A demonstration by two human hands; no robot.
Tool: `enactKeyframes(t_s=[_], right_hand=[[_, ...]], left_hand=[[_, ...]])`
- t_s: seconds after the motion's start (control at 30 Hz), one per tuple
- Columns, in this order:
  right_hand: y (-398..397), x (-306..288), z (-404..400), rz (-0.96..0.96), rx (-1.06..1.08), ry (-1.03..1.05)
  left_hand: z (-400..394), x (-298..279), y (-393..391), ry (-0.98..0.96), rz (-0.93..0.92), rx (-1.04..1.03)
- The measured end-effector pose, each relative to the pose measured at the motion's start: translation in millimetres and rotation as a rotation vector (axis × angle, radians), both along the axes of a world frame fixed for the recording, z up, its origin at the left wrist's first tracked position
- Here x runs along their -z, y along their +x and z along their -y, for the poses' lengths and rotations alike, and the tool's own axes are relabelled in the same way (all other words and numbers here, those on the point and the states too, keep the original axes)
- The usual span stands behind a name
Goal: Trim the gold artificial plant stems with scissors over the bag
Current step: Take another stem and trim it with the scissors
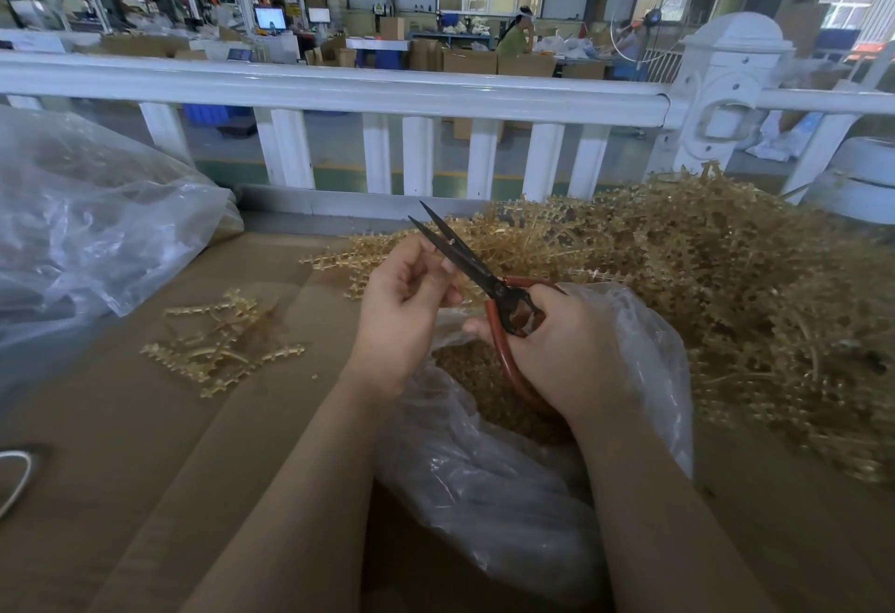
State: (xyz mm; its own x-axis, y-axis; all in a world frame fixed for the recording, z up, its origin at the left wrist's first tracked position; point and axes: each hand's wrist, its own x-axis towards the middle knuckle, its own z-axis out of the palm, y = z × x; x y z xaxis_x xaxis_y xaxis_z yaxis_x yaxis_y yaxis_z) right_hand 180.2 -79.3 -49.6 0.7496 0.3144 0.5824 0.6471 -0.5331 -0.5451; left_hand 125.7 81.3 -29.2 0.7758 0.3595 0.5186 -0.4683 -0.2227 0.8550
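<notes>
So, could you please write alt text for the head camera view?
A right hand holds red-handled scissors, blades slightly apart, beside the left hand above a clear plastic bag. A big pile of gold stems lies right, a few stems left.

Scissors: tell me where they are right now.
In the head view the scissors sit centre frame, gripped by the right hand above the open plastic bag, blades pointing up-left beside the left hand.

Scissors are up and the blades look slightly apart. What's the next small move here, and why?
Probably close the scissors on the bit the left hand pinches at the blades. The right hand has its grip on the red handles, both hands sit above the open bag, so the offcut should drop in. The piece itself is too small to make out.
</notes>
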Motion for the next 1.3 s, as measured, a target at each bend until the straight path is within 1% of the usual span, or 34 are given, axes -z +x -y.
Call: enactKeyframes(t_s=[0.17,0.4,0.67,0.83,1.0,1.17,1.3], right_hand=[[2.0,-0.9,0.1,-0.031,-0.011,-0.008],[1.3,-2.6,1.7,-0.078,-0.002,-0.075],[-1.7,-6.0,0.9,-0.139,-0.018,-0.042],[-2.1,-5.5,0.3,-0.116,-0.024,-0.019],[-2.3,-4.4,-1.1,-0.037,0.012,0.003],[-1.2,-2.9,-2.3,0.006,0.006,0.018],[-1.6,-6.0,-2.3,-0.008,0.026,-0.008]], left_hand=[[1.4,-1.2,-0.1,-0.004,0.012,0.007],[3.3,-1.7,-0.3,-0.020,0.021,0.032],[2.7,0.1,0.8,-0.019,0.032,0.029],[4.0,-0.3,0.7,-0.028,0.031,0.027],[4.0,-1.3,0.4,-0.014,0.038,0.013],[3.6,-0.1,-0.5,-0.011,0.038,0.000],[5.3,-0.9,0.7,-0.029,0.040,0.010]])
